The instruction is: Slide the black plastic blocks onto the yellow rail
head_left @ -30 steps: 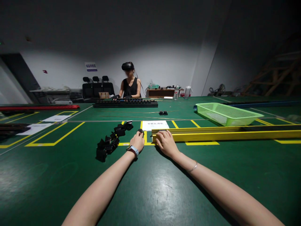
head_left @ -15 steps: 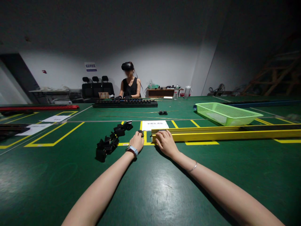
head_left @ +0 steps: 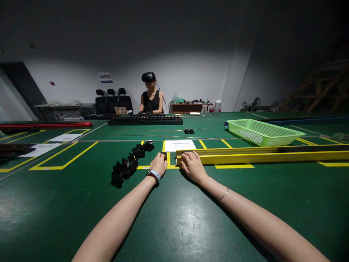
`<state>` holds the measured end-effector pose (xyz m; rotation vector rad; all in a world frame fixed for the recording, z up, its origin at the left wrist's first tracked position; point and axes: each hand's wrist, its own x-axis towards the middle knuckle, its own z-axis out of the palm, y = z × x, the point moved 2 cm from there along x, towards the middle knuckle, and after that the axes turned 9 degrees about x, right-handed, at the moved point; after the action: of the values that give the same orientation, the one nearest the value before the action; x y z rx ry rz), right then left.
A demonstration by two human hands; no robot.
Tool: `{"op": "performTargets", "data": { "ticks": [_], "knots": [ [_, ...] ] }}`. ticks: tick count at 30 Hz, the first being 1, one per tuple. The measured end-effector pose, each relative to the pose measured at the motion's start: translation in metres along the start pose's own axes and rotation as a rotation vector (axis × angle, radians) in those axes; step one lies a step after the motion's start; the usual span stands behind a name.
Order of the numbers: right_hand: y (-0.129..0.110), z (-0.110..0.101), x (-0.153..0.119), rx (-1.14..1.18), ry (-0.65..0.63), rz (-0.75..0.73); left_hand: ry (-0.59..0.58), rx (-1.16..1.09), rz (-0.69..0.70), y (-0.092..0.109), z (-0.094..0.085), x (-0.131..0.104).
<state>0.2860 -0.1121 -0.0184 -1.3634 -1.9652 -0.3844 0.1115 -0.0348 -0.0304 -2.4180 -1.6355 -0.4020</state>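
My left hand point(head_left: 159, 163) is closed around a small black module point(head_left: 165, 155), of which only an edge shows past the fingers. A short gap to the right lies a long yellow rail point(head_left: 245, 159), running off the right side of the view. My right hand point(head_left: 192, 165) grips the rail's near end, fingers bent over its top edge. Left of my left hand, several black modules point(head_left: 128, 163) lie in a loose curved row on the green table. A printed white sheet point(head_left: 180, 145) lies just behind the rail's end.
A light green basket point(head_left: 261, 134) stands behind the rail. Two small black parts point(head_left: 189, 131) and thin rods lie farther back. Across the table point(head_left: 169, 214), a person point(head_left: 151, 98) in a headset and black gloves handles a long black rail point(head_left: 144, 120). Red rails point(head_left: 46, 124) lie at left.
My hands, the yellow rail and the modules stay almost exactly where they were. Across the table, the person's gloved hands have shifted slightly.
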Motion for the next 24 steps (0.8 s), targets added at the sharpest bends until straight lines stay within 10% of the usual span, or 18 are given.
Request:
{"op": "performTargets", "data": {
  "ticks": [24],
  "knots": [
    [-0.0011, -0.0013, 0.0008, 0.008, 0.007, -0.008, -0.009, -0.006, -0.007, 0.0015, -0.0038, -0.0019]
  ]
}}
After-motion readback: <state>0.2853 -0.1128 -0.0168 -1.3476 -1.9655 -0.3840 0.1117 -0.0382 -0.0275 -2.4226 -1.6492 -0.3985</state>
